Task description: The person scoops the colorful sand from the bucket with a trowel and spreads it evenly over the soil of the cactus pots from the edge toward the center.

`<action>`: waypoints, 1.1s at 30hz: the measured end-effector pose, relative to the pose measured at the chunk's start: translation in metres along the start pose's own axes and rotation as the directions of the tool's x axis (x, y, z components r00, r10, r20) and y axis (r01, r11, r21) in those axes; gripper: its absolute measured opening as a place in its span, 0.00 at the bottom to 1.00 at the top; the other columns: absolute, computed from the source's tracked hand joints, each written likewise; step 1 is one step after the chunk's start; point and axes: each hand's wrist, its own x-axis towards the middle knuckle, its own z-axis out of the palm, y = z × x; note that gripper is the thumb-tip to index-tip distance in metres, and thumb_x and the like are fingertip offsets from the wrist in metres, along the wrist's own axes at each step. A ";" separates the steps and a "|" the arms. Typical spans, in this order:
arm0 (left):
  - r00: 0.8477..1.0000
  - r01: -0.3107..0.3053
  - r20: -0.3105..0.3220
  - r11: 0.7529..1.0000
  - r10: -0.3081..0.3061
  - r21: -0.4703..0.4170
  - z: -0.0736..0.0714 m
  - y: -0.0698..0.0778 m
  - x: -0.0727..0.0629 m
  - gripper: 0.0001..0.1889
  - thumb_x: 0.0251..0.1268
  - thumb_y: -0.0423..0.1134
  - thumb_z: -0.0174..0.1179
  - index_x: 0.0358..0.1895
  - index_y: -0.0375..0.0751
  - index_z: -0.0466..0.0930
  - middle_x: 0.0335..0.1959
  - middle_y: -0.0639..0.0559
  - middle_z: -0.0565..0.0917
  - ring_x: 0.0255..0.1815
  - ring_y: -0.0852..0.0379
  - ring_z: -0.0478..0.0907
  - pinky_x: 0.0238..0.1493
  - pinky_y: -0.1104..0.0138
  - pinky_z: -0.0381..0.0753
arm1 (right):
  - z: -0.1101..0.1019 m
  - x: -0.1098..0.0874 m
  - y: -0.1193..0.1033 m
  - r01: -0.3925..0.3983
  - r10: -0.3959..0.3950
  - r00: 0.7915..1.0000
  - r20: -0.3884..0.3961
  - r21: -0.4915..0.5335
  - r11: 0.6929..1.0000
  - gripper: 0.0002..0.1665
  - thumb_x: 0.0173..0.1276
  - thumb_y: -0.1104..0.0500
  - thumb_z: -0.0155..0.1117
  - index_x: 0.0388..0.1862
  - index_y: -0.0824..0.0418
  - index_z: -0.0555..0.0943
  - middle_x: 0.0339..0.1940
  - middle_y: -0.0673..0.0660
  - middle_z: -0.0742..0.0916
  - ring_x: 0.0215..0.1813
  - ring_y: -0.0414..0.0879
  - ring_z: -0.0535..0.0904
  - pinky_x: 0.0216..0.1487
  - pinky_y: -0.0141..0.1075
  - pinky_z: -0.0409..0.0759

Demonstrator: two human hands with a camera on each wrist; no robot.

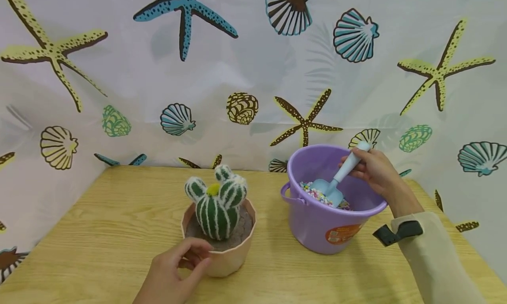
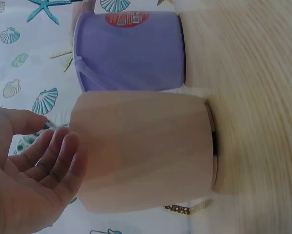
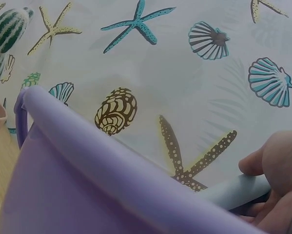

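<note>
My right hand [image 1: 374, 170] grips the pale handle of a small light-blue toy shovel [image 1: 348, 165]. The shovel's blade sits among small multicoloured beads [image 1: 314, 194] inside a purple bucket [image 1: 295, 174]. At the front left of a peach-coloured flowerpot [image 1: 225, 262] is my left hand [image 1: 178, 262]. Its fingers curve loosely by the pot's rim; whether they press on it I cannot tell. A knitted-looking green and white cactus [image 1: 217, 216] with a yellow tuft stands in grey-brown filling in the pot. In the right wrist view the bucket's wall [image 3: 87, 170] hides the shovel blade and beads.
Both containers stand upright on a light wooden table [image 1: 119, 211], the bucket right of the pot. A purple side handle [image 1: 291, 198] juts toward the pot. Behind hangs a white cloth [image 1: 245, 71] printed with starfish and shells. A black device [image 1: 398, 232] is on the right sleeve.
</note>
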 end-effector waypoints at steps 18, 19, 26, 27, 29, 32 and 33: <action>0.990 0.120 -0.086 0.990 -0.114 0.069 -0.023 -0.022 0.009 0.18 0.58 0.39 0.67 0.47 0.39 0.70 0.40 0.50 0.76 0.38 0.69 0.72 0.37 0.72 0.80 | -0.001 -0.002 -0.003 -0.005 0.003 1.000 0.019 0.058 0.998 0.21 0.77 0.50 0.43 0.53 0.67 0.63 0.30 0.51 0.89 0.37 0.41 0.87 0.40 0.33 0.84; 0.988 0.137 -0.075 0.988 -0.132 0.075 -0.024 -0.023 0.010 0.21 0.58 0.41 0.67 0.49 0.39 0.69 0.44 0.49 0.75 0.40 0.69 0.72 0.39 0.71 0.80 | -0.001 -0.002 -0.003 -0.003 0.002 1.000 0.018 0.059 0.998 0.21 0.77 0.50 0.43 0.53 0.67 0.63 0.31 0.51 0.89 0.37 0.42 0.87 0.40 0.34 0.84; 0.984 0.175 0.011 0.983 -0.176 0.064 -0.028 -0.032 0.017 0.35 0.58 0.46 0.67 0.62 0.35 0.59 0.57 0.43 0.69 0.53 0.51 0.69 0.46 0.67 0.78 | 0.000 -0.004 -0.006 0.020 -0.019 1.000 -0.015 0.027 0.999 0.19 0.76 0.49 0.45 0.51 0.64 0.64 0.30 0.50 0.88 0.37 0.41 0.87 0.39 0.33 0.84; 0.983 0.180 0.027 0.982 -0.182 0.056 -0.029 -0.032 0.017 0.37 0.58 0.47 0.68 0.63 0.35 0.58 0.58 0.43 0.68 0.54 0.49 0.69 0.47 0.67 0.77 | 0.000 -0.005 -0.005 0.024 -0.023 1.000 -0.020 0.023 0.999 0.20 0.75 0.49 0.45 0.52 0.65 0.64 0.30 0.49 0.88 0.37 0.41 0.87 0.39 0.33 0.84; 0.980 0.186 0.056 0.981 -0.188 0.047 -0.028 -0.033 0.018 0.39 0.57 0.48 0.68 0.65 0.35 0.56 0.60 0.42 0.67 0.56 0.48 0.68 0.48 0.66 0.77 | 0.001 -0.005 -0.005 0.030 -0.030 0.999 -0.036 0.023 0.999 0.19 0.75 0.49 0.45 0.51 0.65 0.65 0.29 0.49 0.88 0.36 0.41 0.87 0.38 0.32 0.84; 0.982 0.167 0.079 0.985 -0.170 0.051 -0.029 -0.034 0.019 0.42 0.56 0.48 0.69 0.67 0.36 0.54 0.62 0.41 0.64 0.57 0.47 0.67 0.48 0.66 0.76 | 0.004 -0.006 -0.005 0.038 -0.037 0.997 -0.070 0.017 0.999 0.18 0.76 0.49 0.44 0.49 0.64 0.65 0.28 0.49 0.88 0.34 0.40 0.87 0.36 0.31 0.84; 0.984 0.155 0.081 0.986 -0.159 0.055 -0.029 -0.034 0.019 0.43 0.55 0.48 0.69 0.67 0.35 0.54 0.62 0.41 0.64 0.58 0.47 0.67 0.48 0.65 0.76 | 0.004 -0.006 -0.005 0.041 -0.040 0.996 -0.083 0.012 0.999 0.17 0.76 0.49 0.43 0.48 0.63 0.65 0.28 0.49 0.88 0.34 0.40 0.87 0.35 0.31 0.84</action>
